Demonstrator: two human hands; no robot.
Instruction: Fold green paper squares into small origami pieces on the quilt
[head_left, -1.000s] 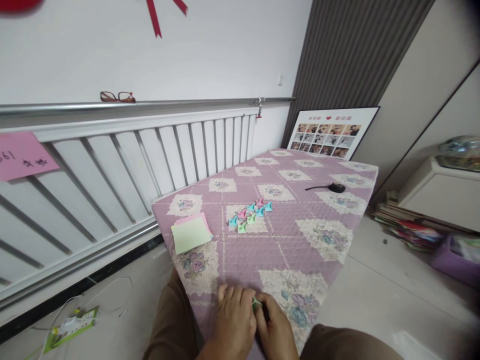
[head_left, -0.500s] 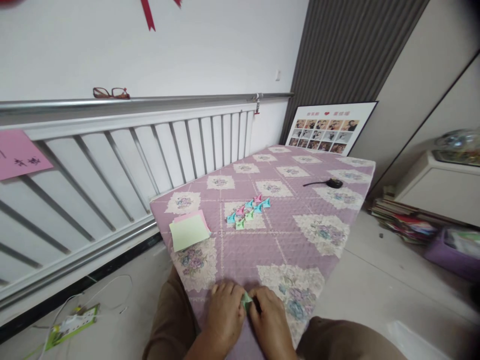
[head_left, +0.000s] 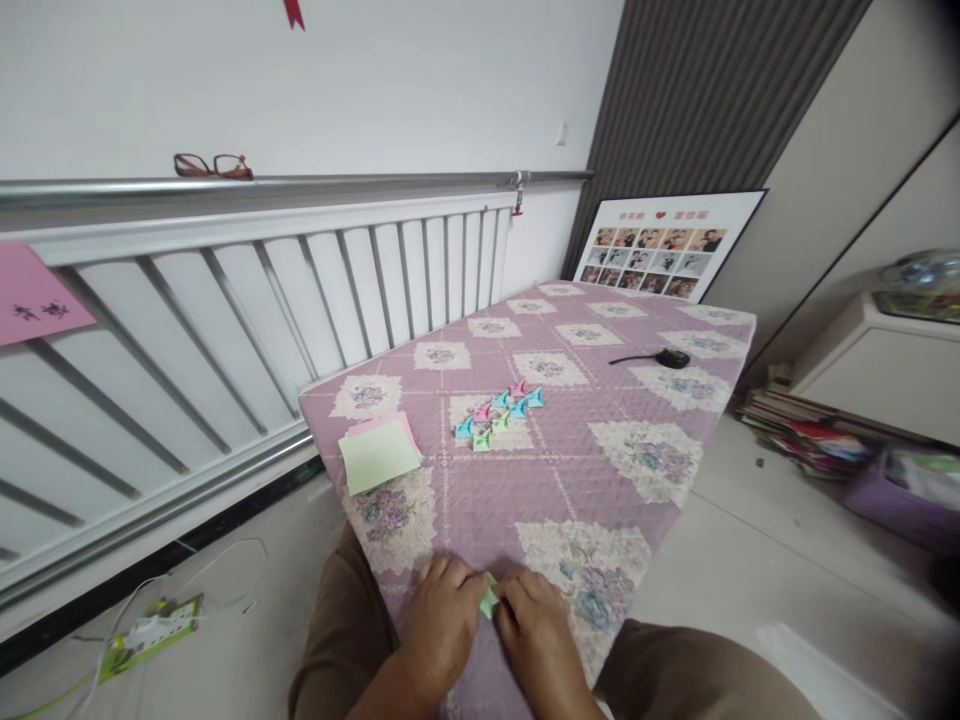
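A small folded piece of light green paper (head_left: 489,597) is pinched between my two hands near the front of the table. My left hand (head_left: 445,612) has its fingers curled against the paper's left side. On the other side, my right hand (head_left: 537,622) presses the paper with closed fingers. Part of the paper is hidden by the fingers. Farther up the cloth stands a cluster of several small folded paper pieces (head_left: 500,421) in pink, blue and green. To its left lies a stack of square paper sheets (head_left: 381,457), pale green on top, pink beneath.
A floral purple tablecloth (head_left: 510,500) covers the table. A black object with a thin tail (head_left: 673,358) lies at the far right. A white radiator (head_left: 390,290) runs along the left, with eyeglasses (head_left: 213,167) on the pipe above. A power strip (head_left: 154,637) sits on the floor.
The green paper, which stood up between my fingers, now appears flatter against the cloth. Both hands stay around it in nearly the same place. The camera view has shifted slightly.
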